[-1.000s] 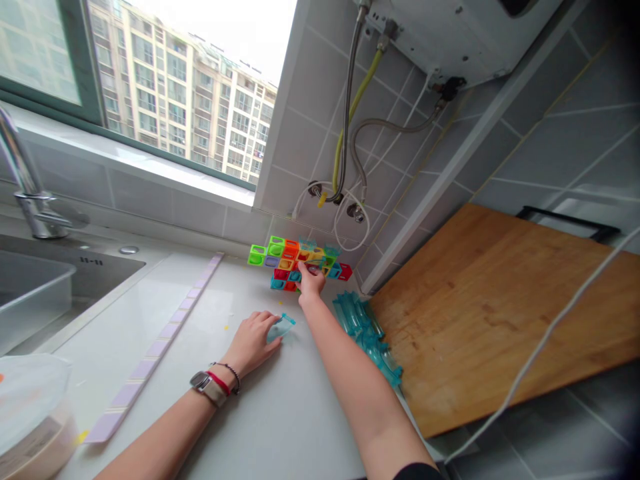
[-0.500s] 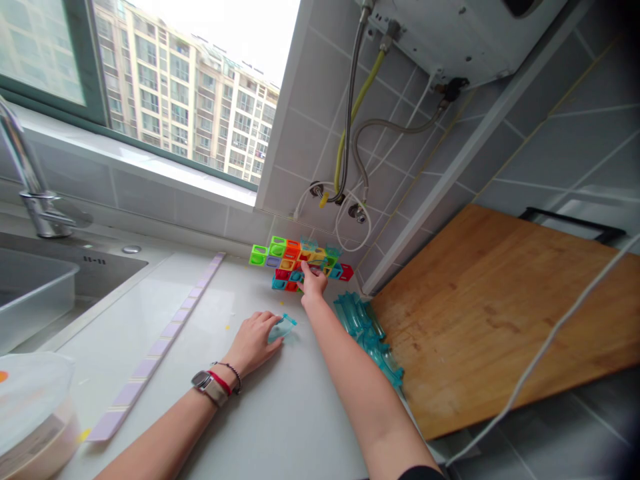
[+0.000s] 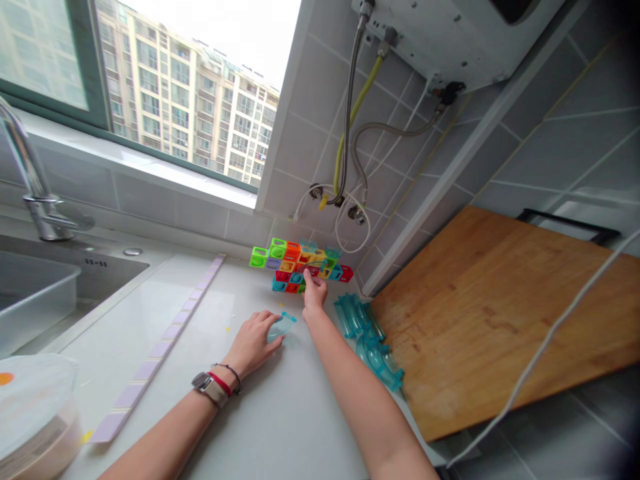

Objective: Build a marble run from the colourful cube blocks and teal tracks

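My left hand (image 3: pixel 257 341) is closed around a clear blue curved track piece (image 3: pixel 284 323) on the white worktop, its far end poking out past the fingers. Farther forward, my right hand (image 3: pixel 315 293) is closed at the front of a stack of colourful hollow building blocks (image 3: pixel 279 248). Whatever lies between its fingertips is hidden. Beside those fingers, a thin clear blue curved piece (image 3: pixel 319 263) shows against the blocks. The stack has green, orange, yellow, red and blue cubes and stands near the tiled wall. More clear blue track pieces (image 3: pixel 356 315) lie right of my right forearm.
A wooden board (image 3: pixel 500 320) leans at the right, with a white cable (image 3: pixel 543 343) hanging before it. A lilac strip (image 3: pixel 163 343) lies along the worktop. The sink (image 3: pixel 125 267), a faucet (image 3: pixel 45 217) and a lidded tub (image 3: pixel 37 407) are at the left.
My right hand has drawn slightly back and down from the block stack, baring more of the red blocks. My left hand keeps its place with the track piece.
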Demonstrator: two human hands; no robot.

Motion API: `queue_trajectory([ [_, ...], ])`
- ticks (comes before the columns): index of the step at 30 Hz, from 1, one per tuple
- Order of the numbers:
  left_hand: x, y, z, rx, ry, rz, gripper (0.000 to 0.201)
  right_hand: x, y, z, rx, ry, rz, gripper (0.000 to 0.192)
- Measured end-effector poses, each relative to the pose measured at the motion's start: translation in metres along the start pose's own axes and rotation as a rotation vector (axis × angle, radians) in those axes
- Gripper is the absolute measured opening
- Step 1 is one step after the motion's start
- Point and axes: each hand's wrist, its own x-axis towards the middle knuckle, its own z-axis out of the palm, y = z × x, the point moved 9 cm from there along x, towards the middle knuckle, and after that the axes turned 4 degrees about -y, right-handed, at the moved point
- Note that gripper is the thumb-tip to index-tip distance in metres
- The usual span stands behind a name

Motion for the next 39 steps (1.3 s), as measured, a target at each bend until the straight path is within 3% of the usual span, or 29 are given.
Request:
queue_trajectory([
  [3, 0.001, 0.001, -0.011, -0.086, 0.082, -0.014, 0.035, -0.031, 0.019, -0.023, 0.037, -0.082, 0.048, 0.048],
  [8, 0.001, 0.006, -0.021, -0.152, 0.125, -0.05, 0.033, -0.096, 0.043, -0.036, 0.038, -0.463, 0.059, 0.043],
  [15, 0.0, 0.023, -0.011, -0.175, 0.01, 0.012, 0.03, -0.122, 0.045, -0.033, 0.026, -0.598, 0.025, 0.036],
  [18, -0.001, 0.03, -0.006, -0.218, -0.051, 0.06, 0.029, -0.119, 0.043, -0.033, 0.053, -0.574, 0.029, 0.034],
  [21, 0.0, 0.026, -0.003, -0.293, -0.082, 0.045, 0.041, -0.11, 0.045, -0.042, 0.127, -0.457, 0.064, 0.036],
  [27, 0.001, -0.014, -0.005, -0.368, 0.047, -0.209, 0.033, -0.097, 0.058, -0.054, 0.343, -0.299, 0.199, 0.038],
  [31, -0.001, -0.028, 0.001, -0.477, 0.053, -0.298, 0.039, -0.097, 0.06, -0.052, 0.427, -0.299, 0.242, 0.038],
  [39, -0.006, -0.029, 0.003, -0.692, 0.075, -0.443, 0.051, -0.107, 0.055, -0.043, 0.473, -0.373, 0.269, 0.041],
])
